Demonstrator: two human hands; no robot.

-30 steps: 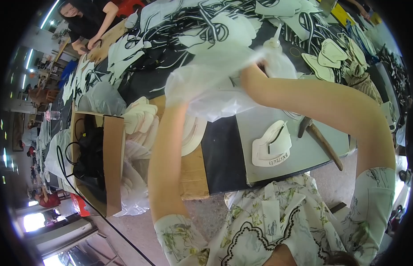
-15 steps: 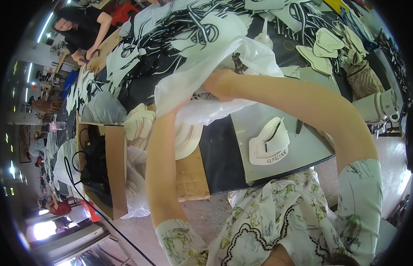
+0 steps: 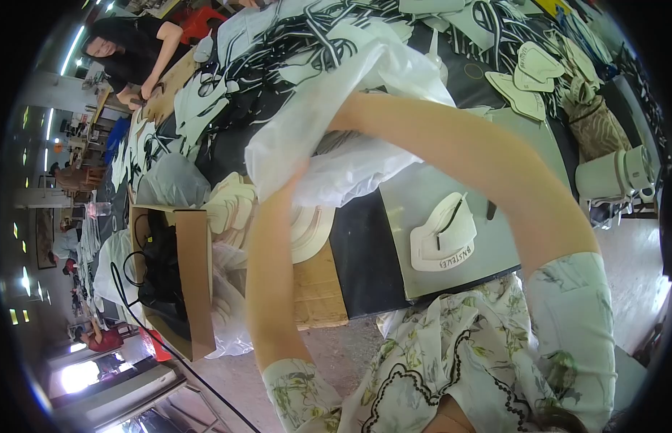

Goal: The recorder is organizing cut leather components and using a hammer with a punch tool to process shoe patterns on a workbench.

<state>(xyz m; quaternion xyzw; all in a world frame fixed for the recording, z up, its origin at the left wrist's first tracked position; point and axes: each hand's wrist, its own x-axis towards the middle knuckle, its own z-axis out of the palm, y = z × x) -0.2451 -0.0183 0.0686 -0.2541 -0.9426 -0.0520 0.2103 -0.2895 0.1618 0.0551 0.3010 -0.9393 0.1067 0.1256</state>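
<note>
This place is a workshop, it seems for making by hand. A long dark worktable (image 3: 363, 252) carries many pale cut pieces (image 3: 201, 108), heaped black-and-white straps (image 3: 318, 33) and flat shapes (image 3: 539, 62); another person (image 3: 130, 58) works there, near tube lighting (image 3: 72, 50).

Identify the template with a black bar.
The lone template on the near part of the grey board; the grouped templates at upper right show no bar.

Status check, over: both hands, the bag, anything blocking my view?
Left hand mostly hidden by white plastic bag. Right hand at bag opening, fingers hidden, grip unclear. Right forearm covers part of grey board.
</note>
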